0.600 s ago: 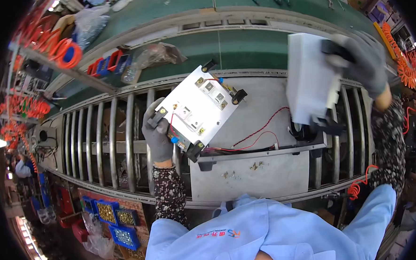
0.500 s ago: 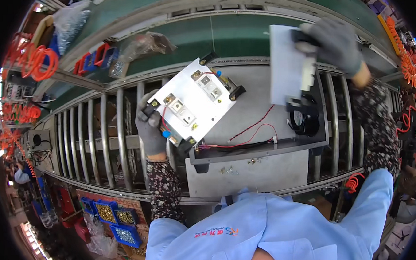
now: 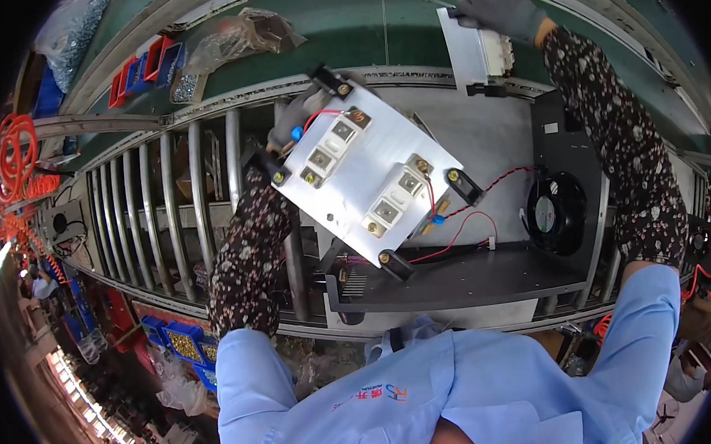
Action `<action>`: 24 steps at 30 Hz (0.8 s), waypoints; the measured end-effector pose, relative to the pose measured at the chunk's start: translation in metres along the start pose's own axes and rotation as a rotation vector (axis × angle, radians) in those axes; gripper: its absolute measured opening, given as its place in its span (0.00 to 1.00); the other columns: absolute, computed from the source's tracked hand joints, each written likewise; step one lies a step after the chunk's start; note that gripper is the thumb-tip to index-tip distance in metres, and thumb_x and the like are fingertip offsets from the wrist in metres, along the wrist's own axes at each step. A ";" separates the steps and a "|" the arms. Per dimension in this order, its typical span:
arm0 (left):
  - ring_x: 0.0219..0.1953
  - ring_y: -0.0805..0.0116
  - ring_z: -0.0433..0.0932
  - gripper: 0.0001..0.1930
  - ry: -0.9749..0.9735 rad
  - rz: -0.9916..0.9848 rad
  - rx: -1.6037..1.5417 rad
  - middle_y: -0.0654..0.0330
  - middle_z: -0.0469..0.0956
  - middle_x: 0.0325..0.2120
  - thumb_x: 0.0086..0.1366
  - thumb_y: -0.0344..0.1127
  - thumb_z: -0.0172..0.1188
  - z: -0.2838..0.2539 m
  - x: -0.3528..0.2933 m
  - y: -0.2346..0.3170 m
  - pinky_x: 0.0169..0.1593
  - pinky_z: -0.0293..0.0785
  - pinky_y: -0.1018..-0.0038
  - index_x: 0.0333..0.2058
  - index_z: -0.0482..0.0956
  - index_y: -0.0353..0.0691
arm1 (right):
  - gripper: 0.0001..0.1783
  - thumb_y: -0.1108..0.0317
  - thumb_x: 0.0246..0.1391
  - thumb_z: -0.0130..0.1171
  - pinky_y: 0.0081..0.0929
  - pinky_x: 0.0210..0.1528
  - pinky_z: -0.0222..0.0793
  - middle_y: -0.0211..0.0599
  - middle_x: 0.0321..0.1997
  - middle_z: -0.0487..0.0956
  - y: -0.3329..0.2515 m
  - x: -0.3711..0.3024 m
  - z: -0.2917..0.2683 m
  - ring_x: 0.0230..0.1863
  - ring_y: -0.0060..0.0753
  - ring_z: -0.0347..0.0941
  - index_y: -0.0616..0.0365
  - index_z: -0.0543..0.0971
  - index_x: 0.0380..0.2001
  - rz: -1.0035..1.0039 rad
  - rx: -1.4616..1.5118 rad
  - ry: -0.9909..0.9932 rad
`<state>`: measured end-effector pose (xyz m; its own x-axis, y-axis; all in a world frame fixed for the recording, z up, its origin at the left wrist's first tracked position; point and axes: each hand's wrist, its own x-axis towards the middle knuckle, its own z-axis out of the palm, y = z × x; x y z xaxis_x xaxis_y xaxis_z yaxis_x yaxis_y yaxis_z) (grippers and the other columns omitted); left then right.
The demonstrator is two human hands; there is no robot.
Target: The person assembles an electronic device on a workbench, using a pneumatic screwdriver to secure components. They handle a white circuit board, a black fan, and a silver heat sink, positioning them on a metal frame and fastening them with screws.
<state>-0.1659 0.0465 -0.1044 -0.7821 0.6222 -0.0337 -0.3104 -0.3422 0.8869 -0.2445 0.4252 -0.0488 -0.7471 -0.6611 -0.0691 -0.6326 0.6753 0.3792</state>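
Note:
My left hand, in a grey glove, is closed on the far left edge of a silver metal plate. The plate carries two white terminal modules and black corner feet, and hangs tilted over an open dark grey metal case. Part of that hand is hidden behind the plate. My gloved right hand grips the top of a second metal plate with black corner pieces, held upright at the case's far edge. Inside the case at right sits a black fan. Thin red wires run through the case.
The case lies across a metal roller conveyor. Beyond it runs a green bench with a plastic bag and small red and blue bins. Blue bins of fasteners stand at near left; coiled orange hoses hang at left.
My right hand has moved the second plate farther away and slightly left, uncovering the fan. My left hand has gone farther out, and its plate has turned and shifted over the case.

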 end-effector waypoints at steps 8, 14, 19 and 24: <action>0.44 0.72 0.71 0.25 -0.255 -0.129 -0.093 0.57 0.71 0.44 0.58 0.44 0.56 -0.008 0.042 -0.037 0.49 0.66 0.76 0.49 0.67 0.33 | 0.12 0.63 0.50 0.51 0.36 0.37 0.66 0.45 0.28 0.74 0.021 0.058 0.029 0.34 0.45 0.71 0.57 0.72 0.37 -0.101 0.365 -0.094; 0.44 0.73 0.70 0.24 -0.338 -0.164 -0.104 0.58 0.71 0.44 0.59 0.43 0.55 -0.014 0.053 -0.047 0.49 0.66 0.76 0.49 0.67 0.33 | 0.11 0.67 0.46 0.51 0.33 0.35 0.66 0.45 0.28 0.74 0.037 0.050 0.038 0.33 0.43 0.72 0.56 0.72 0.36 -0.150 0.345 -0.110; 0.45 0.73 0.70 0.23 -0.375 -0.188 -0.126 0.58 0.71 0.44 0.59 0.42 0.54 -0.018 0.059 -0.055 0.49 0.65 0.76 0.49 0.67 0.33 | 0.12 0.62 0.41 0.54 0.37 0.34 0.68 0.43 0.27 0.76 0.010 0.086 -0.013 0.33 0.43 0.74 0.55 0.77 0.30 -0.042 0.093 -0.306; 0.45 0.73 0.70 0.22 -0.376 -0.200 -0.158 0.59 0.71 0.44 0.60 0.42 0.53 -0.029 0.056 -0.062 0.50 0.65 0.77 0.49 0.67 0.34 | 0.10 0.60 0.37 0.58 0.40 0.32 0.70 0.39 0.28 0.79 -0.003 0.143 0.071 0.31 0.45 0.75 0.51 0.81 0.24 0.140 0.059 -0.198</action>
<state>-0.2058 0.0819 -0.1741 -0.4570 0.8895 -0.0018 -0.5371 -0.2744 0.7976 -0.3637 0.3522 -0.1253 -0.8500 -0.4869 -0.2010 -0.5266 0.7776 0.3434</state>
